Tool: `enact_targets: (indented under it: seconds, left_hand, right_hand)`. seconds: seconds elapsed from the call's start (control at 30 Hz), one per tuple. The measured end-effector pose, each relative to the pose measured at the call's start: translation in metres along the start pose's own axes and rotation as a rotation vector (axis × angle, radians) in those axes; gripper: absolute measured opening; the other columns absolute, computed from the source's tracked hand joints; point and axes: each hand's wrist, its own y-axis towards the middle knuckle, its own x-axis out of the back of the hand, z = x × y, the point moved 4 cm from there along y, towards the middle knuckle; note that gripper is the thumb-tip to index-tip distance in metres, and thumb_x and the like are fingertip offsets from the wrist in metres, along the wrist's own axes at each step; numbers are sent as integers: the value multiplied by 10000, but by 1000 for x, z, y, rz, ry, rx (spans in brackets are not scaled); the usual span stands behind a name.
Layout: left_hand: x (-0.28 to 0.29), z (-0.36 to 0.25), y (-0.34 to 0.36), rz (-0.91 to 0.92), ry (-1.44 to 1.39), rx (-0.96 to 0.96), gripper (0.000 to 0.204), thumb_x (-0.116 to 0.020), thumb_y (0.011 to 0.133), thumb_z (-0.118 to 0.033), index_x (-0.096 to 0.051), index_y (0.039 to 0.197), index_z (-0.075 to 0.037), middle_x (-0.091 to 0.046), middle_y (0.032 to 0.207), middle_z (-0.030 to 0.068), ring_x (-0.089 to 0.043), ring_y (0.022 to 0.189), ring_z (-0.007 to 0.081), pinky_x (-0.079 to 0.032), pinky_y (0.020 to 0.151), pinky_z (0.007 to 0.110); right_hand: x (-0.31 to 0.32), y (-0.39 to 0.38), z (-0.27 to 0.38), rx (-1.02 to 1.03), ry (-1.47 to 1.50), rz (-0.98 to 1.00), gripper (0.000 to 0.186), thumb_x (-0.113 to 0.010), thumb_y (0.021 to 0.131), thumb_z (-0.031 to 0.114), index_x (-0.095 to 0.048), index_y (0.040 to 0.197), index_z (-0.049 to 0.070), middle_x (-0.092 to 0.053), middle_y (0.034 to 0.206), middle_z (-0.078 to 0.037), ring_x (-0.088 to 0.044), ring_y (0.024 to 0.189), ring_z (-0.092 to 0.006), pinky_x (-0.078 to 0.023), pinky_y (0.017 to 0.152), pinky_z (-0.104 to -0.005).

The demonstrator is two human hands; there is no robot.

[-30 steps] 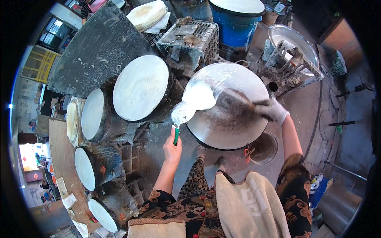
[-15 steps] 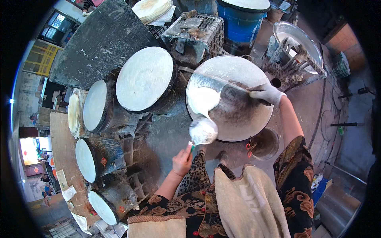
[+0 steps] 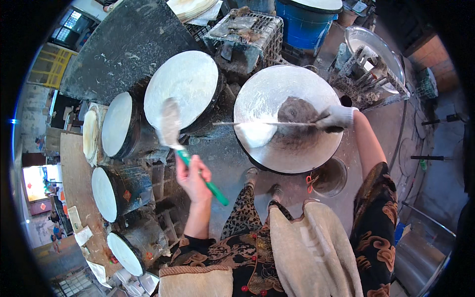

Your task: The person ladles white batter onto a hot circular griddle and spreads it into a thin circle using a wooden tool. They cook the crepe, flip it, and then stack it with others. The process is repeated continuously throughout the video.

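Observation:
My left hand (image 3: 193, 180) is closed round the green handle of a ladle (image 3: 170, 121). The bowl, smeared by motion, is over the lower left edge of a second round griddle (image 3: 185, 89) with a whitish top. In a white glove, my right hand (image 3: 339, 119) grips one end of a long thin scraper (image 3: 237, 123). Seen nearly edge-on, the scraper spans the round griddle (image 3: 277, 81) before me. A pool of white batter (image 3: 257, 136) lies at its left below the scraper. White film covers much of that griddle, around a dark patch.
Several more white-topped round griddles (image 3: 105, 194) stand in a row on the left. Stacked pale flat sheets (image 3: 90, 133) lie beyond them. At the back are a grimy crate (image 3: 245, 29) and a blue drum (image 3: 304, 24). A bucket (image 3: 330, 178) stands by the griddle's lower right.
My left hand has swung the ladle left, off the near griddle to the second one. My right hand has turned the scraper nearly level across the batter. The stream from the ladle is gone.

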Motion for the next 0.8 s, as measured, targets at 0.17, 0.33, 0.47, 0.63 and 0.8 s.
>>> enact_targets:
  seconds: [0.17,0.33,0.47,0.63,0.8]
  left_hand:
    - [58,-17,9,-149,-176,34,96,-549,896,-81,-489,969,-97,-460,651,-9,-394,452,56,-309,356,185]
    - [93,9,5,-167,-492,214,59,-533,912,-120,-484,928,-90,-428,652,-8,-380,459,56,-319,351,186]
    - [88,5,3,-152,-738,333,191,-490,946,-222,-477,825,-75,-391,645,-7,-367,459,66,-342,368,199]
    - [86,6,11,-56,-683,294,249,-451,963,-242,-536,1055,-27,-375,649,-12,-368,493,80,-339,399,211]
    - [84,10,20,28,-751,368,237,-448,961,-218,-517,1065,-17,-375,630,-9,-376,476,78,-356,387,209]
  right_hand:
    - [34,-29,-18,-22,118,68,370,-670,784,241,-660,1091,33,-607,687,-16,-508,544,-68,-417,482,-228]
    - [25,13,17,-19,-102,-44,401,-672,782,337,-670,1060,48,-620,692,-16,-525,556,-94,-437,506,-251]
    - [15,-27,10,-208,-161,153,488,-662,779,423,-648,1084,42,-649,761,-50,-575,611,-133,-475,550,-269]
    - [-7,-123,-33,-214,112,-7,450,-645,806,363,-597,1121,46,-624,743,-46,-561,585,-141,-460,529,-275]
    - [-119,-184,-17,-86,613,-252,420,-628,833,304,-545,1157,50,-599,725,-42,-547,559,-150,-446,508,-282]
